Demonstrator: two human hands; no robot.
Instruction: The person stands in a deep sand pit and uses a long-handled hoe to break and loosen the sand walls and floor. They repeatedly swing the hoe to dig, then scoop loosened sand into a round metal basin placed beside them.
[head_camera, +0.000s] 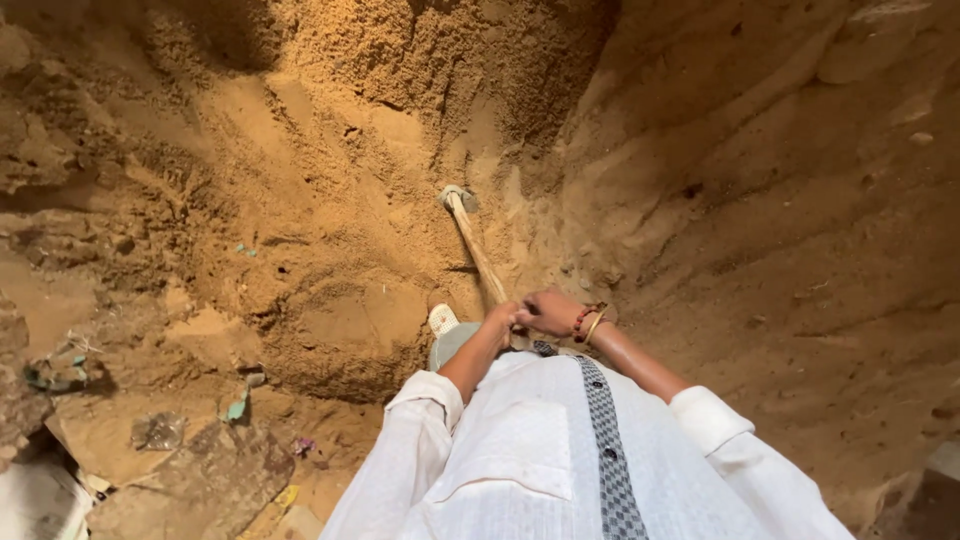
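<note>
I stand in a pit of orange-brown sandy soil and look down at my white shirt. Both hands grip the near end of a long wooden handle (478, 255). My left hand (503, 318) and my right hand (552, 312), which wears bangles at the wrist, are closed side by side on it. The handle runs away from me to a metal digging head (457, 196) buried in the loose soil. My foot in a light shoe (442, 319) rests on the soil just left of my hands.
A steep earth wall (780, 200) rises on the right. Loose sand slopes down (330, 150) ahead and to the left. Scraps of litter (160, 430) and flat stones (210, 480) lie at the lower left.
</note>
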